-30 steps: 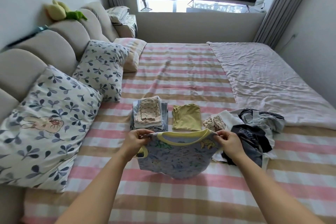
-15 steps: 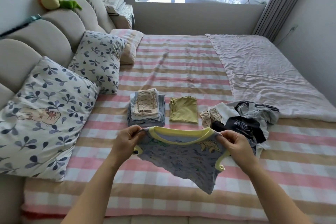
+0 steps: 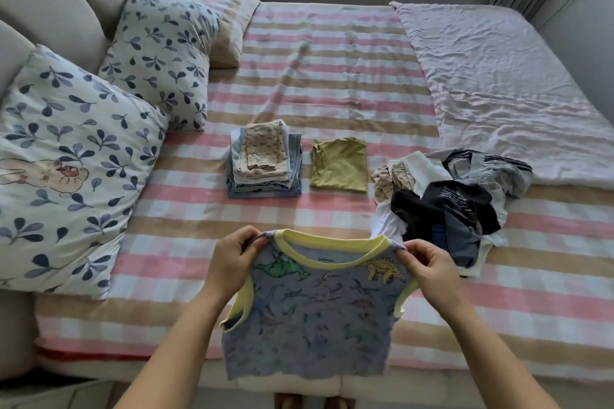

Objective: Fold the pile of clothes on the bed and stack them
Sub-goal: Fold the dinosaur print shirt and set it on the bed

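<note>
Left hand (image 3: 232, 262) and right hand (image 3: 428, 267) each pinch a shoulder of the dinosaur top (image 3: 315, 319), which hangs hem-down over the bed (image 3: 332, 60) edge, collar spanning between them.

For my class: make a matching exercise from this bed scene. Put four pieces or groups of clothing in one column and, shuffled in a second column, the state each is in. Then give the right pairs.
Column one:
1. dinosaur top
2. olive shirt
3. folded stack
4. loose heap

Column two:
A. crumpled, unfolded, by the grey blanket
B. several folded pieces piled up
C. held up at the shoulders by the left hand and right hand
D. folded, lying alone

Pairs: 1-C, 2-D, 3-B, 4-A
</note>
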The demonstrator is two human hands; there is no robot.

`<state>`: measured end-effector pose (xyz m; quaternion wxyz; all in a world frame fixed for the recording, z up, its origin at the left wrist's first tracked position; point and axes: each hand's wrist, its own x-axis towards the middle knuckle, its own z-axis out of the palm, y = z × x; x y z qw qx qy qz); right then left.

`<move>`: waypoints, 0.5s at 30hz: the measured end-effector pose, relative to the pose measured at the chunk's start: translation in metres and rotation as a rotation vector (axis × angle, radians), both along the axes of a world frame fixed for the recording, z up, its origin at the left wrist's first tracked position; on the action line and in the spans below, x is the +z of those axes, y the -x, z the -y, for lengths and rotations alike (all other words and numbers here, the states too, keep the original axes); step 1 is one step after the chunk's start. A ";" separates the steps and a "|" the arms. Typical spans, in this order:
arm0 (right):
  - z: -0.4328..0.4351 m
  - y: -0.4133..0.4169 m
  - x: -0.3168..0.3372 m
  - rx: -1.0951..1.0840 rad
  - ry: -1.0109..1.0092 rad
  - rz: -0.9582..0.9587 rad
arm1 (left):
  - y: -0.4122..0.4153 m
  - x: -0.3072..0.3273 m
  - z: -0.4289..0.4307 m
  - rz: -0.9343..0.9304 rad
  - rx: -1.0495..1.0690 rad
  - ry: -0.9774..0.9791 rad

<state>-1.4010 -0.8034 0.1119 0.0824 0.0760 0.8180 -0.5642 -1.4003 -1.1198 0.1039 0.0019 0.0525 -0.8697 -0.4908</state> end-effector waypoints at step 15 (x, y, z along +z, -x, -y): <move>0.013 0.140 -0.238 -0.101 -0.179 -0.027 | 0.137 -0.233 -0.005 0.021 0.094 0.186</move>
